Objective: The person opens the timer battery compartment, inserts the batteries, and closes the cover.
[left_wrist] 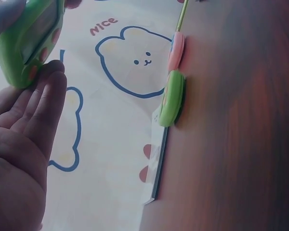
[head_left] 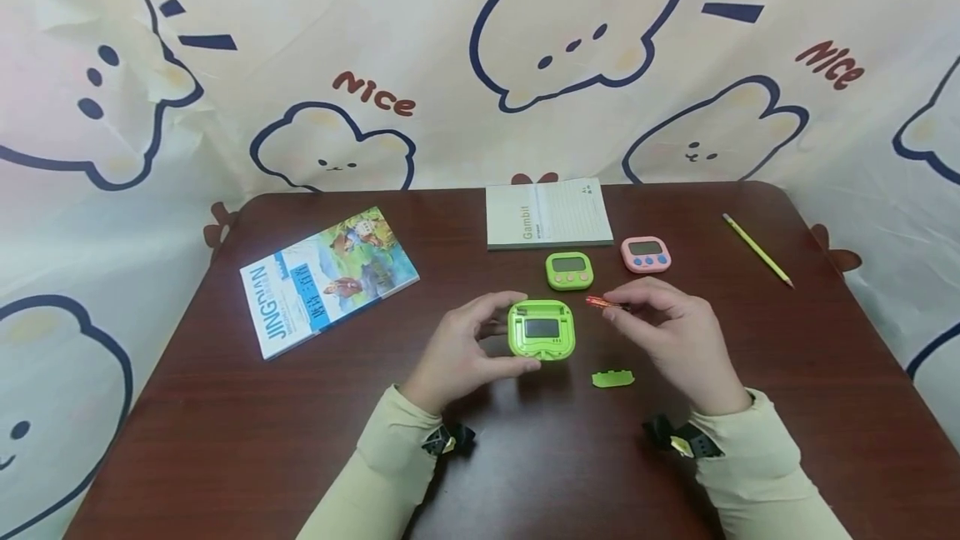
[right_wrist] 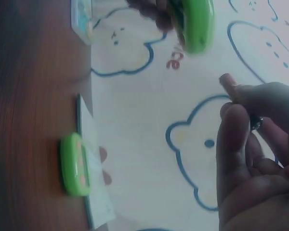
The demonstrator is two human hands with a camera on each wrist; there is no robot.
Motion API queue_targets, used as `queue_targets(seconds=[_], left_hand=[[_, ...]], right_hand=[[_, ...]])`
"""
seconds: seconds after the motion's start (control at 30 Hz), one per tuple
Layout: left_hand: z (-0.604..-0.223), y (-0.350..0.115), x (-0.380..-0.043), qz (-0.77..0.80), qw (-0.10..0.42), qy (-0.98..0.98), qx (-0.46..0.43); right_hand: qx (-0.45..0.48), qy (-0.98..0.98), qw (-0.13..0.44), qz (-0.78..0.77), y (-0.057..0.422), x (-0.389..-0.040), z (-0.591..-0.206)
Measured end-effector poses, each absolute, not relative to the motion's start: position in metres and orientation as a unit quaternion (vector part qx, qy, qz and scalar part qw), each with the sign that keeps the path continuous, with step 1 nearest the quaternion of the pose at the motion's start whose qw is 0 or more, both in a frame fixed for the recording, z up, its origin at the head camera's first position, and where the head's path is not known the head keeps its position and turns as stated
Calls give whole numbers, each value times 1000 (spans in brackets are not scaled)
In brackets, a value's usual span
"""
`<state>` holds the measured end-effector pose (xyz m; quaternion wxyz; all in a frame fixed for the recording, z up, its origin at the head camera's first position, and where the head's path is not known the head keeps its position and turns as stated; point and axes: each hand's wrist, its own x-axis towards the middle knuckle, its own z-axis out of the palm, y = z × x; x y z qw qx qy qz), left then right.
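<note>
My left hand point(head_left: 468, 352) grips the edge of a green digital timer point(head_left: 542, 350) between thumb and fingers, off the table. The timer's back, with a grey rectangular recess, faces my head; in the left wrist view its screen and buttons show on the other side. To the right, my right hand point(head_left: 678, 338) pinches a small red battery point(right_wrist: 227, 83) between thumb and fingertips, apart from the timer. A dark metallic end shows farther back among those fingers. On the table below lies a small green battery cover point(head_left: 612, 379).
Behind the hands lie a second green timer point(head_left: 569, 282) and a pink timer point(head_left: 636, 266). A notebook point(head_left: 551, 219) lies at the table's back edge. There is a picture-covered book point(head_left: 330, 282) on the left, and a yellow-green pencil point(head_left: 757, 250) at the right.
</note>
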<state>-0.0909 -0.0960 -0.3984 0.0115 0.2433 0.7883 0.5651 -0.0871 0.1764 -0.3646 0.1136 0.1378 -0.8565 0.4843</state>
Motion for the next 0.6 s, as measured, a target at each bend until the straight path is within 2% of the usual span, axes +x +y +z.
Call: queue_targets(seconds=[0.27,0.6], left_hand=[[-399,-93,-91,574,15,778,255],[-399,-95,-90,570,8,780,257]], right_hand=[[192,-838,92,503,152,-87,-359],[204,-838,68,502,138,-96,-363]])
